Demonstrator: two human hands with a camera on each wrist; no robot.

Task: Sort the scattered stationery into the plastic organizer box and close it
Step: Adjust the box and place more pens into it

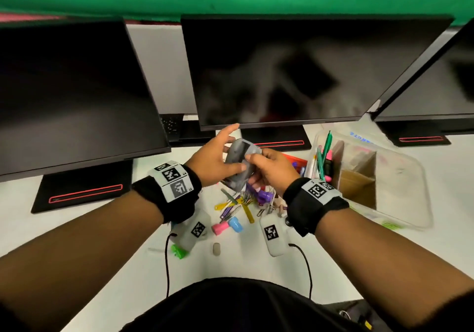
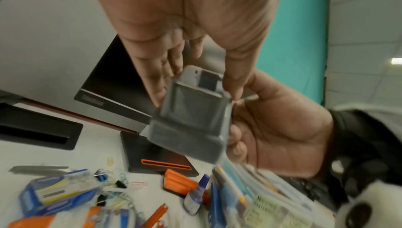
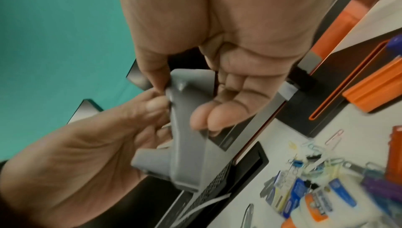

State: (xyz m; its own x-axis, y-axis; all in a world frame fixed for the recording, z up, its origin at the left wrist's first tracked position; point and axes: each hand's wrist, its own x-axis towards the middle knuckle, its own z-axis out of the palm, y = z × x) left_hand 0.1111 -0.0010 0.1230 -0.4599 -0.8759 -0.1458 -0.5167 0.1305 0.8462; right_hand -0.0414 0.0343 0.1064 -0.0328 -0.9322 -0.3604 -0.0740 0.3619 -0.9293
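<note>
White desk [image 1: 256,262]: both hands, left [image 1: 214,158] and right [image 1: 272,168], grasp a boxy, matte-grey, possibly plastic holder [image 1: 239,161].

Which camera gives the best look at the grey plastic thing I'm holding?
The left wrist view: the grey plastic piece faces the camera, showing its recessed panel. The right wrist view shows its blurred side, partly behind fingers. In the head view the left hand and right hand cover most of it.

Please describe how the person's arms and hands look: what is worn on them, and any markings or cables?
Both forearms are bare. Each wrist wears a wide black band with white square-code tags. Under each wrist hangs a white camera unit with its own square code, and a thin black cable runs back from each toward the body. No gloves or rings show.
</note>
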